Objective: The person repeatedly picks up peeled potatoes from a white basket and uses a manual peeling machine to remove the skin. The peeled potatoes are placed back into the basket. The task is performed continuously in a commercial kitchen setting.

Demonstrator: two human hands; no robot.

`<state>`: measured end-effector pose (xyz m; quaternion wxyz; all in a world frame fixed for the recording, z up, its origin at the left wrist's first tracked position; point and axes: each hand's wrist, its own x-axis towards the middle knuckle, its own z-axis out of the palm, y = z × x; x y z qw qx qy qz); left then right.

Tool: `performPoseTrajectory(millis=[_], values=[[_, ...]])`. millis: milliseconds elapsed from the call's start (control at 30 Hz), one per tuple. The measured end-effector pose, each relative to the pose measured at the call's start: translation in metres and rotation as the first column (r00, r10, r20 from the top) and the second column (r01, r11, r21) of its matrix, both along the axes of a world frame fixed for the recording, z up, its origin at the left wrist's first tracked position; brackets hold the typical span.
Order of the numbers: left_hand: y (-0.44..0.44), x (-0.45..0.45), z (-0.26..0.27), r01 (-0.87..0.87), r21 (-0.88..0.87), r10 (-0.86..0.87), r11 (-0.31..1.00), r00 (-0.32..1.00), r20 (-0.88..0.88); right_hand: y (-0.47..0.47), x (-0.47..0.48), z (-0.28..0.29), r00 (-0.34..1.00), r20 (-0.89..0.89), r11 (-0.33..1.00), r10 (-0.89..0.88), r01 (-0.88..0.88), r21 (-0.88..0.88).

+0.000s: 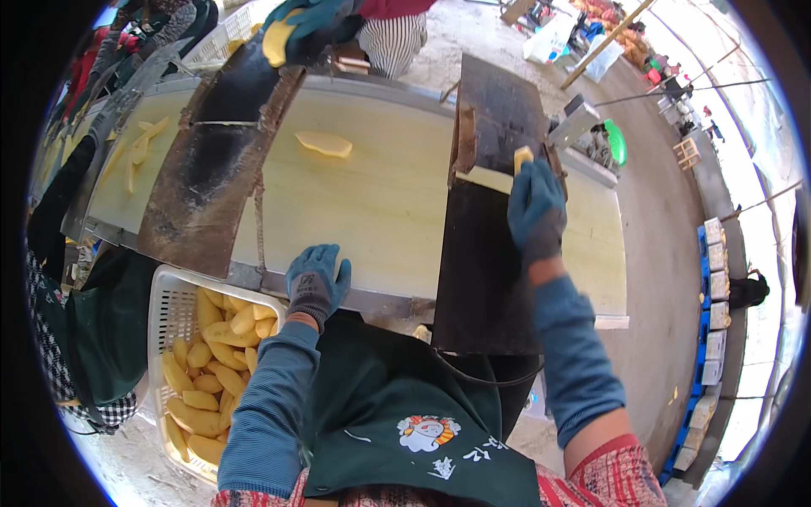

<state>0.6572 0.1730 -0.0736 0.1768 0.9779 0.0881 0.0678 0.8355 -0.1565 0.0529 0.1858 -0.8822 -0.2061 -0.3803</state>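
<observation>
My right hand [537, 206], in a blue-grey coated work glove, grips a pale yellow piece of peeled tuber [523, 156]. It is over the dark slicing board [488, 266], near a pale strip across the board. This board spans a yellowish conveyor belt [380, 215]. Gloved the same way, my left hand [319, 279] lies on the belt's near metal edge with its thumb spread and nothing visible in it. Below and left of it stands a white plastic basket [166, 317] full of peeled yellow tubers [196, 415]. One flat slice [324, 144] rests on the belt.
A second slicing board [209, 171], rusty-edged, crosses the belt at left. Above it, another person's gloved hand [310, 19] holds a yellow tuber piece [277, 41]. Several strips [140, 149] lie farther left on the belt. Another worker's dark apron [111, 317] is close at left.
</observation>
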Motion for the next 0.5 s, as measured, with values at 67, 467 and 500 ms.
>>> performPoseTrajectory(millis=[67,467,500], values=[[0.001,-0.006,-0.001,-0.007,0.01,0.007,1.0,1.0,-0.012,0.01,0.032,-0.006,1.0,-0.016,1.0,-0.012,0.012,-0.003],[-0.002,-0.003,0.007,-0.047,-0.038,0.046,0.998,0.998,-0.037,-0.026,0.079,0.003,0.886,-0.443,0.989,0.137,-0.096,0.114],[-0.001,-0.005,0.006,-0.056,-0.035,0.055,0.998,0.998,-0.038,-0.025,0.059,0.002,0.896,-0.419,0.989,0.146,-0.117,0.095]])
